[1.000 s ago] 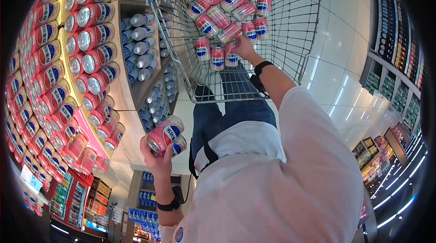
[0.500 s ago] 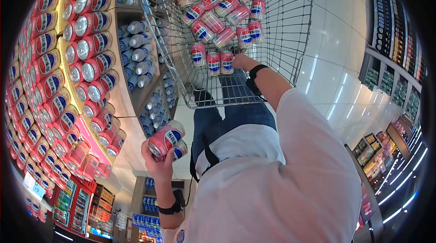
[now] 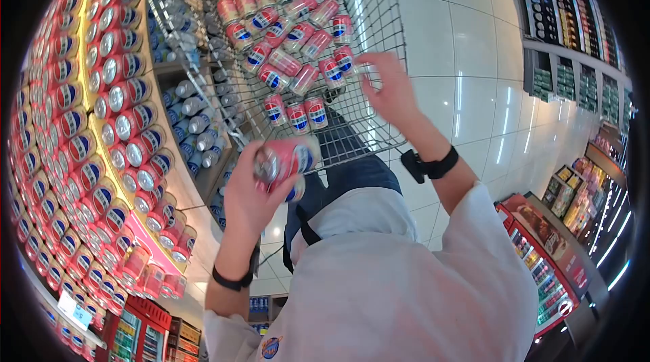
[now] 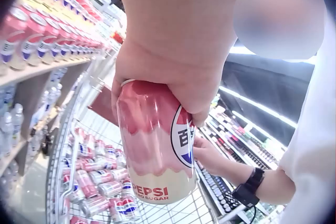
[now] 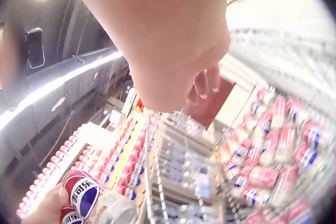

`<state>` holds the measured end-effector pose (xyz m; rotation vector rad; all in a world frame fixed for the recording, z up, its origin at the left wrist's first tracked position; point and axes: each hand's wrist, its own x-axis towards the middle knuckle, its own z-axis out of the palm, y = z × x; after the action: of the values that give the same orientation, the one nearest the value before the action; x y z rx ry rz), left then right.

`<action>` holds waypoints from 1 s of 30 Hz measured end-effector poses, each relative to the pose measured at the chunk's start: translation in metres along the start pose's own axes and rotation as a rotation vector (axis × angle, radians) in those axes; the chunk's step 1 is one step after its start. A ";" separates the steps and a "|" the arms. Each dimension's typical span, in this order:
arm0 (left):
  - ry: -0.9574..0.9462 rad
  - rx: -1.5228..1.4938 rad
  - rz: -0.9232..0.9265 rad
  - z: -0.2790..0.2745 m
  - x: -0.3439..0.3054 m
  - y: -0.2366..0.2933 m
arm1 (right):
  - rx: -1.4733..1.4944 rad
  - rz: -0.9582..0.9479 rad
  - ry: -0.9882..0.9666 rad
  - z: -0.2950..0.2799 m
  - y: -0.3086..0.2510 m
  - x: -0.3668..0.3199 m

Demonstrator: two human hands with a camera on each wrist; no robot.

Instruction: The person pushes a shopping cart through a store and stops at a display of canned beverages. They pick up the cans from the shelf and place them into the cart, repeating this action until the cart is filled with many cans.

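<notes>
My left hand [image 3: 247, 189] grips two pink-and-cream Pepsi cans near the cart's close end. The upper Pepsi can [image 3: 284, 159] fills the middle of the left wrist view, its base pointing down; the second can [image 3: 296, 190] is mostly hidden beneath it. Over the right side of the wire shopping cart [image 3: 404, 57] hangs my right hand [image 3: 391, 94], fingers loosely bent and holding nothing. Inside the cart, many matching cans [image 3: 281, 60] lie tilted or on their sides. Three upright cans [image 3: 296, 117] form a row near the close end.
On the left rises a tall display of the same cans [image 3: 128, 125]. Beside it a low shelf holds clear water bottles [image 3: 196, 118]. Pale floor tiles [image 3: 467, 104] run along the cart's right, with stocked shelves [image 3: 569, 71] and a red drinks cooler [image 3: 542, 260] beyond.
My right hand has come away from the row of upright cans, up and to the right, and is empty. My left hand has brought its two cans up and right, toward the cart.
</notes>
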<state>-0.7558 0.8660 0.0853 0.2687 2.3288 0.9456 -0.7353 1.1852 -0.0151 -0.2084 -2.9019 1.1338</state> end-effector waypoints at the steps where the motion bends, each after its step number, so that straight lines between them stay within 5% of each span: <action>1: -0.072 -0.044 0.031 0.007 0.026 0.014 | -0.005 0.013 0.012 -0.014 0.012 -0.003; 3: -0.152 -0.023 0.136 0.039 0.076 0.023 | -0.345 -0.016 0.312 -0.038 0.030 -0.010; 8: -0.391 0.179 0.229 0.159 0.185 0.024 | -0.231 0.143 0.232 0.007 0.080 -0.059; 10: -0.480 0.208 0.201 0.206 0.212 0.014 | 0.196 0.456 0.184 0.025 0.087 -0.074; 15: -0.706 0.313 0.177 0.305 0.248 -0.046 | 0.136 0.527 0.141 0.020 0.082 -0.076; 21: -0.764 0.338 0.129 0.343 0.264 -0.077 | 0.172 0.508 0.150 0.018 0.085 -0.075; 30: -0.614 0.301 0.352 0.359 0.264 -0.096 | 0.162 0.520 0.131 0.018 0.082 -0.076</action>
<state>-0.7460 1.1037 -0.3040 0.9715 1.8617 0.5482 -0.6515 1.2221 -0.0815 -1.0347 -2.6907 1.3398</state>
